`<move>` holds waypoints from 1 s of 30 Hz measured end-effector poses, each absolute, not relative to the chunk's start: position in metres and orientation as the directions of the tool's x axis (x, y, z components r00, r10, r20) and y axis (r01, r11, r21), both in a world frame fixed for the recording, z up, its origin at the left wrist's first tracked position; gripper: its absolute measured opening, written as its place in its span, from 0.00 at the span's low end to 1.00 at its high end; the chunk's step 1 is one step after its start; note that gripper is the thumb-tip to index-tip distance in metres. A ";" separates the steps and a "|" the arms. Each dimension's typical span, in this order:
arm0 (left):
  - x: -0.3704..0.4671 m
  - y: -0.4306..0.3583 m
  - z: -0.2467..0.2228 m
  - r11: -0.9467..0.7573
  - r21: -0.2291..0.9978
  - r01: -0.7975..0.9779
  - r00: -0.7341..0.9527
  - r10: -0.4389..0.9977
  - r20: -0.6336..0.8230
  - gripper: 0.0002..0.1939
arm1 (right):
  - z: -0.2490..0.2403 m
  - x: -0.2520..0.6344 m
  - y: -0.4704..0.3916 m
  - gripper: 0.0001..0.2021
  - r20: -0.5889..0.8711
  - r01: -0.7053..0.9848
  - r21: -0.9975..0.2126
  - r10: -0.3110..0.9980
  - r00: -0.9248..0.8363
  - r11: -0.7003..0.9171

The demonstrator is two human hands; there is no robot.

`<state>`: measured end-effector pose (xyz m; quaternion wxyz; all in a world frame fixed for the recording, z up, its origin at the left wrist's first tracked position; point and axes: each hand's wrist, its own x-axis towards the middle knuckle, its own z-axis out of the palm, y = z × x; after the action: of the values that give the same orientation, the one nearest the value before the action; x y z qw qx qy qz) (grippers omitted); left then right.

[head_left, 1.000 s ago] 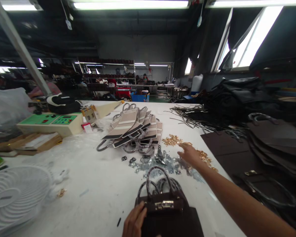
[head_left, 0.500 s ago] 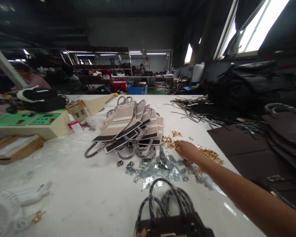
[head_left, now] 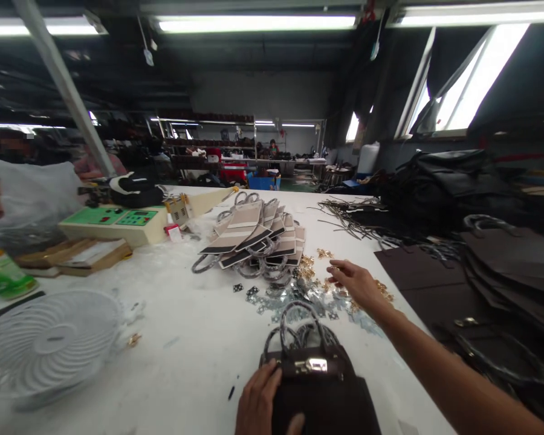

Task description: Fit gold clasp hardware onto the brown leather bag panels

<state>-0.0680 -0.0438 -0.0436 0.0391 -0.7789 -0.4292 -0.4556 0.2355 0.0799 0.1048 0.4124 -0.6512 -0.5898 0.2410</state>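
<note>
A dark brown handbag [head_left: 317, 393] with plastic-wrapped handles and a shiny metal clasp [head_left: 311, 365] is at the front of the table. My left hand [head_left: 259, 396] grips its left side, fingers at the top edge and thumb across the front panel. My right hand [head_left: 351, 281] is reached out above the small gold metal fittings [head_left: 307, 266], its fingers curled together; whatever they pinch is too small to make out. Thin grey metal plates [head_left: 285, 302] lie scattered between the bag and the fittings.
Beige bag panels with wrapped handles [head_left: 254, 229] are piled mid-table. A white fan [head_left: 54, 338] and a green-topped control box [head_left: 113, 223] occupy the left. Dark bag pieces [head_left: 503, 254] are stacked right, near thin dark strips [head_left: 344, 214]. Two people are in the background.
The view has tilted up, bringing the handbag and my left hand further into frame. My right hand has lifted slightly from the gold fittings.
</note>
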 end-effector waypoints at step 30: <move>-0.045 -0.094 0.030 0.129 0.992 0.007 0.225 0.966 -0.127 0.23 | 0.015 0.109 -0.112 0.16 0.250 0.282 -0.935 0.964 0.095 0.215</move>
<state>-0.0448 -0.0937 0.0302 -0.5866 -0.5180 -0.4695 -0.4088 0.1087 -0.1125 0.0150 0.5146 -0.5318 -0.5854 0.3313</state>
